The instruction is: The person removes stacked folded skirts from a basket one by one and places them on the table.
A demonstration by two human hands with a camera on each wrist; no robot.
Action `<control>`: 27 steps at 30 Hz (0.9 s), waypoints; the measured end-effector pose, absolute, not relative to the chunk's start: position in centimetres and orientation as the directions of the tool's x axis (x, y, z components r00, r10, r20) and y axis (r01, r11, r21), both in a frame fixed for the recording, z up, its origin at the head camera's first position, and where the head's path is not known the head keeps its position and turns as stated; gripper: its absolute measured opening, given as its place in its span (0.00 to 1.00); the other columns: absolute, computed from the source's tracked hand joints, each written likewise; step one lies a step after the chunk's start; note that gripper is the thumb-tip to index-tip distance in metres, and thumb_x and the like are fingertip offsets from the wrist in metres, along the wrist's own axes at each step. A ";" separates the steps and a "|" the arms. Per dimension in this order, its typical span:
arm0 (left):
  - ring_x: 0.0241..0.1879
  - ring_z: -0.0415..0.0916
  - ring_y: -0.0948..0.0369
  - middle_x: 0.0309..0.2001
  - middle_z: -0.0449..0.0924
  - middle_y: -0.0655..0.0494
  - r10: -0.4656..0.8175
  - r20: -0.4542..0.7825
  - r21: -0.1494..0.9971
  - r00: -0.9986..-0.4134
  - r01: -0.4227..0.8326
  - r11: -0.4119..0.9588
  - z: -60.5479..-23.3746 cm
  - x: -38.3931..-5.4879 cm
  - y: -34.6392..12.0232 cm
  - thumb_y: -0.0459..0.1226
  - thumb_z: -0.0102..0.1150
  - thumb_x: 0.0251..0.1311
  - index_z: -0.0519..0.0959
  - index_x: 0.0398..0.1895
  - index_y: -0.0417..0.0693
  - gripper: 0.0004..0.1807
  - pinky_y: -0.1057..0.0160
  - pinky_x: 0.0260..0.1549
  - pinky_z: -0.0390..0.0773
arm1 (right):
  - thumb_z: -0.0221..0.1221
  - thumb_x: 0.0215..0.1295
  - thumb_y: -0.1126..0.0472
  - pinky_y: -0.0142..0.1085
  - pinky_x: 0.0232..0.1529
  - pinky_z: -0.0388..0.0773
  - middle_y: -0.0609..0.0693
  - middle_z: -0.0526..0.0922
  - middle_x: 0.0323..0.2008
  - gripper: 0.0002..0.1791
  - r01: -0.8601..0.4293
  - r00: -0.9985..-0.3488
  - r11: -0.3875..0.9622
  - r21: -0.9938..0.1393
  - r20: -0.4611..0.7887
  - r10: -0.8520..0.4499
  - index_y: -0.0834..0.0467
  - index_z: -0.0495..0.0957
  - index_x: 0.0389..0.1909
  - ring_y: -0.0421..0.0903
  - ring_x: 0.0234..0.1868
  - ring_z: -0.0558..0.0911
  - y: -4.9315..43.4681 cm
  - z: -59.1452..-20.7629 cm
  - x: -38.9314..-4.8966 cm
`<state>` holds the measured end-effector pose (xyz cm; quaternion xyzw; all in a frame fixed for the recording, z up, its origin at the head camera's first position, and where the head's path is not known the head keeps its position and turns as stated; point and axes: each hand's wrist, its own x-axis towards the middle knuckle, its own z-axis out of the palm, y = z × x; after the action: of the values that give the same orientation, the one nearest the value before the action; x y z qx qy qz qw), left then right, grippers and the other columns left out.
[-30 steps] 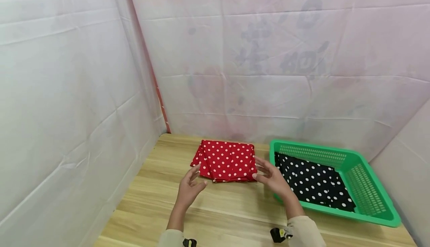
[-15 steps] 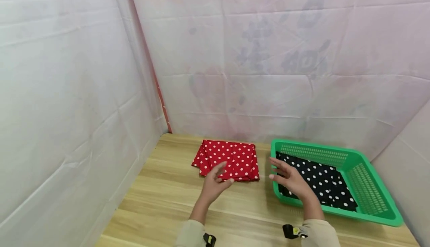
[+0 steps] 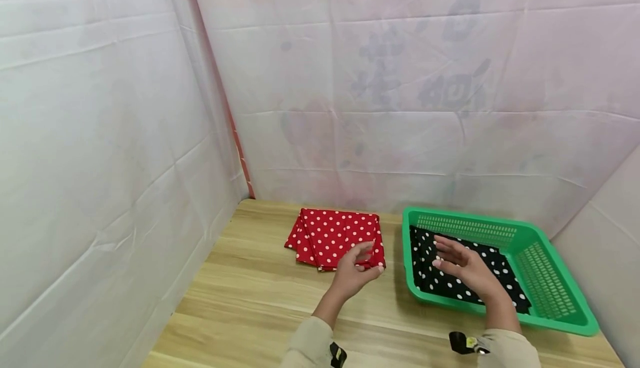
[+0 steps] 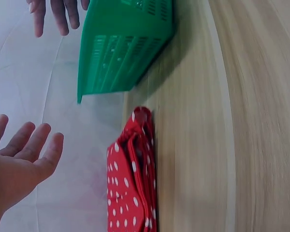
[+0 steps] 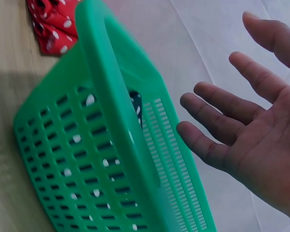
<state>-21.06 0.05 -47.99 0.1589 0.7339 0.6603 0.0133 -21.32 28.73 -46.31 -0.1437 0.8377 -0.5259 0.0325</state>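
A folded red cloth with white polka dots [image 3: 335, 234] lies on the wooden table. My left hand [image 3: 352, 273] hovers over its near right corner in the head view, fingers relaxed and holding nothing. To the right stands a green plastic basket [image 3: 560, 279] with a folded black polka-dot cloth [image 3: 445, 279] inside. Above that basket is my right hand [image 3: 467, 268], fingers spread and nothing in them. The right wrist view shows this hand's palm [image 5: 266, 140] beside the basket's rim, apart from it. In the left wrist view the red cloth's folded edge [image 4: 142, 159] faces the camera.
White sheeting [image 3: 390, 107] hangs behind the table, and another sheet [image 3: 100, 162] closes off the left side. The wood tabletop [image 3: 235, 296] stretches in front of the red cloth. Both wrists wear small black cameras [image 3: 462, 343].
Both hands have moved right: the left from the red cloth's left corner to its right one, the right from the cloth's right edge to over the basket. Cloths and basket stay in place.
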 end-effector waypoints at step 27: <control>0.52 0.71 0.60 0.53 0.70 0.68 0.344 0.097 0.990 -0.934 0.125 0.060 -49.1 -23.0 7.4 0.39 0.68 0.51 0.71 0.58 0.64 0.29 0.63 0.47 0.73 | 0.52 0.69 0.53 0.38 0.43 0.76 0.71 0.58 0.61 0.35 -0.052 -0.986 0.498 -0.866 -0.036 -0.165 0.57 0.50 0.72 0.21 0.42 0.69 37.4 -46.9 -22.4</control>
<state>-22.96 7.40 -49.11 0.1620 0.7235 0.6660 0.0822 -22.42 37.41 -46.92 -0.0627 0.8635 -0.4971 0.0568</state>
